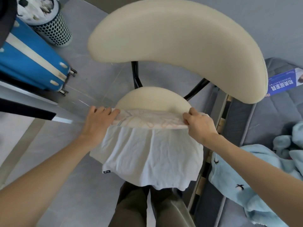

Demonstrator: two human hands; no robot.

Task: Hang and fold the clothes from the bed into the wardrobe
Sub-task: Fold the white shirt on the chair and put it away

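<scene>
white shirt folded over on a chair seat

a white shirt [147,153] lies across the cream chair seat [152,99], its near part hanging over the front edge. the left hand [98,119] and right hand [199,124] each pinch one end of the turned-over fold. a light blue garment [246,177] lies on the bed [270,120] at right.

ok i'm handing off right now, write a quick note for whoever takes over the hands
Left hand: pinches the left end of the shirt's folded edge.
Right hand: pinches the right end of that edge.
Shirt: white, spread on the chair seat, near side hanging over the front.
Blue garment: crumpled on the bed, to the right.
Done: one fold half made.
Left: finish folding the shirt and put it away, then the blue garment. The wardrobe is not in view.
</scene>
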